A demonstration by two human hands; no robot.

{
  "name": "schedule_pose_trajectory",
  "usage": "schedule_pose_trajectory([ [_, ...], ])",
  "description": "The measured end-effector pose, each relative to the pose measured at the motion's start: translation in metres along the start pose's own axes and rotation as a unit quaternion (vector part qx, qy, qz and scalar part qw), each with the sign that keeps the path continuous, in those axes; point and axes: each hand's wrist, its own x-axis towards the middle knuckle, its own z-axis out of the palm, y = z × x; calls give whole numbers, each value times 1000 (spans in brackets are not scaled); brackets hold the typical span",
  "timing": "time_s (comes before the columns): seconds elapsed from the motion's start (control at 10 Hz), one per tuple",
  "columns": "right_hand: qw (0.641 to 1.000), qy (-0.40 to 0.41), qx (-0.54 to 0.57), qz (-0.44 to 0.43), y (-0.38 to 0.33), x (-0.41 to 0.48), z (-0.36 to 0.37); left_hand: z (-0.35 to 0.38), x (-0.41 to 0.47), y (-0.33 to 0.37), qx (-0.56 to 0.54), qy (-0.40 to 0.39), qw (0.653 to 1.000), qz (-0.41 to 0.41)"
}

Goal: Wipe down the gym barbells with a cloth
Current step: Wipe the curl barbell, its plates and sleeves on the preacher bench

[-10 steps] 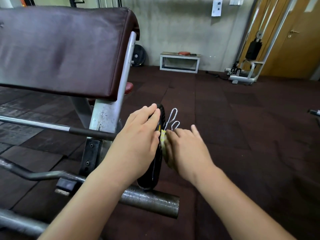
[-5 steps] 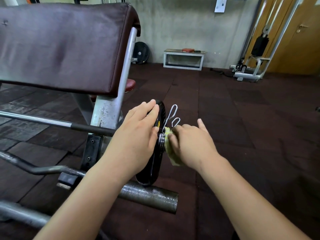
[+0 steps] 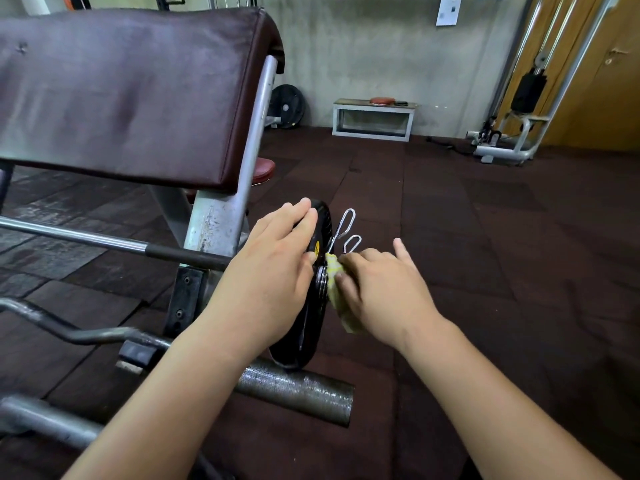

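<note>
both bare forearms run uncovered up to the left hand (image 3: pixel 273 271) and right hand (image 3: pixel 384 292), nails trimmed short.

The right hand (image 3: pixel 384 292) has eased off the plate (image 3: pixel 320 230), baring more cloth (image 3: pixel 337 292).

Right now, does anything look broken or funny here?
Yes, slightly. The grey painted metal post under the maroon padded cushion has scratched, worn paint, and the cushion has a small nick near its top left corner. Nothing looks spilled.
</note>
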Motion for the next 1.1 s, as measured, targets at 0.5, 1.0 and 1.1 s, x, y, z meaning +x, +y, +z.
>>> schedule_pose_trajectory([
  [0.5,1000,-2,2,-12,8,-2,1,-1,1,3,5,3,1000,-3],
  [1.0,1000,1,-8,-18,5,-4,-1,-2,1,1,8,2,1000,2],
  [1.1,999,18,4,-29,-6,-6,4,-2,1,1,7,2,1000,2],
])
